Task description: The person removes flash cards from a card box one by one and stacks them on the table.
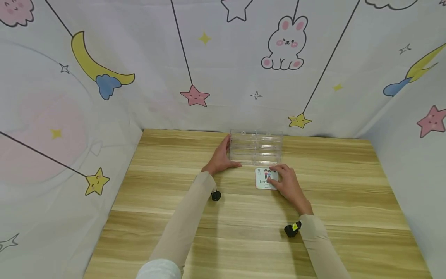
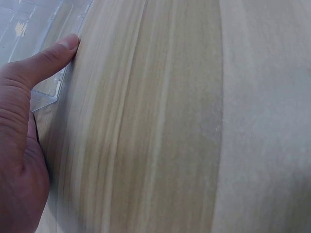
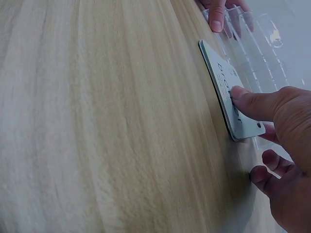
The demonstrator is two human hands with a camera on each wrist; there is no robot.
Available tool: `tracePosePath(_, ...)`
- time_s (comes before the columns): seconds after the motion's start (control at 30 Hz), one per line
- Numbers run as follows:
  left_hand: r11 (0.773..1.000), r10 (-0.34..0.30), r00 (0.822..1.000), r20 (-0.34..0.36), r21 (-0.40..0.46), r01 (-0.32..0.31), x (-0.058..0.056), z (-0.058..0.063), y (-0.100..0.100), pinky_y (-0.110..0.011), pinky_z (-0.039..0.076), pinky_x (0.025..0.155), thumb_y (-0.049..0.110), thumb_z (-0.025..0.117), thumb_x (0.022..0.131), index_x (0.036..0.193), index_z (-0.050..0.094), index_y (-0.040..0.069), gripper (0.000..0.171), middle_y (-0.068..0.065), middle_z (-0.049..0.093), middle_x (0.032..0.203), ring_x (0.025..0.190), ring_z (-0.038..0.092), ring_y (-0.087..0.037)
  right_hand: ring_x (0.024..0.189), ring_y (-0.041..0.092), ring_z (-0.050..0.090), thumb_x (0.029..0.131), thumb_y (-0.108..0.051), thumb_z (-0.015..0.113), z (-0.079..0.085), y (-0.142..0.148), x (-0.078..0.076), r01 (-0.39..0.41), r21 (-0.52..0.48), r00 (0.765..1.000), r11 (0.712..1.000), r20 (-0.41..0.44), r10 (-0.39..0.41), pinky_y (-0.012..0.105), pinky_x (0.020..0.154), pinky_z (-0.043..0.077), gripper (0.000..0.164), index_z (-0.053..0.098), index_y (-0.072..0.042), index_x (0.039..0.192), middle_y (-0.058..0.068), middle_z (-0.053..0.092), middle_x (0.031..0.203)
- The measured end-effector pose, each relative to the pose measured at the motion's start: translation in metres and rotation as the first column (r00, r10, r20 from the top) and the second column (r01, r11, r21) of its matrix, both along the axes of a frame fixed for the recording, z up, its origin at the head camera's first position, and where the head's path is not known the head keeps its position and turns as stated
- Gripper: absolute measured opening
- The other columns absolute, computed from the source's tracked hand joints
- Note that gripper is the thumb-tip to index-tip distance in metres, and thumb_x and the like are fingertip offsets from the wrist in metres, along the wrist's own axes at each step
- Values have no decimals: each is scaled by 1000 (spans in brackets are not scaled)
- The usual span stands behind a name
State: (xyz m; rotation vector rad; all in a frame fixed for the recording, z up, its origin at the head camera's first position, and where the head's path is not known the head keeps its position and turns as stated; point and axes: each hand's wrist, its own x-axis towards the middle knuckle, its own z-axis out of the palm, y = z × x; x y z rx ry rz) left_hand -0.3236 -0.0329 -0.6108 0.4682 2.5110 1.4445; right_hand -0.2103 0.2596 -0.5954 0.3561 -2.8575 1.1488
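A clear plastic rack [image 1: 268, 147] with rows of compartments lies at the back of the table. My left hand [image 1: 221, 157] holds its left end, the thumb along the near edge and the fingers by the left side. In the left wrist view, the thumb of the left hand [image 2: 29, 97] lies over the rim of the clear rack [image 2: 46, 94]. Just in front of the rack is a small stack of flash cards [image 1: 263, 179], with two cartoon figures and a partly covered word on top. My right hand [image 1: 288, 184] pinches the stack, thumb on its face; in the right wrist view the flash cards [image 3: 226, 92] look tilted.
The wood-grain table [image 1: 244, 232] extends in front and to both sides. A white printed cloth [image 1: 230, 69] with stars, a moon and a rabbit rises right behind the rack and along both sides. Each wrist carries a small black device [image 1: 291, 230].
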Motion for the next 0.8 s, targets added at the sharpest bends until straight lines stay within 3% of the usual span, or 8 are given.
tracePosePath(0.37, 1000, 2, 1000, 10, 7, -2, 0, 1, 1, -23, 29, 122, 22, 99, 72, 167, 7, 13, 133, -10, 21, 171, 155, 25, -20, 126, 43, 54, 87, -14, 85, -2, 1, 0, -12, 17, 1000, 1000, 0, 12, 56, 101, 38, 48, 68, 4, 128, 25, 62, 134)
tracePosePath(0.6, 1000, -1, 1000, 17, 11, 0, 2, 2, 2, -22, 28, 122, 21, 99, 72, 167, 7, 14, 133, -9, 20, 171, 155, 25, -19, 129, 45, 53, 89, -15, 84, -5, 2, 2, -17, 37, 1000, 999, 9, 17, 60, 109, 35, 49, 67, 6, 130, 26, 61, 136)
tracePosePath(0.8, 1000, -7, 1000, -1, 3, 7, 2, 0, 2, -22, 28, 122, 23, 98, 73, 168, 5, 13, 133, -8, 17, 172, 155, 24, -18, 129, 45, 53, 89, -14, 84, -6, 3, 2, -17, 10, 1000, 1000, -2, 17, 60, 109, 35, 50, 66, 6, 130, 27, 61, 137)
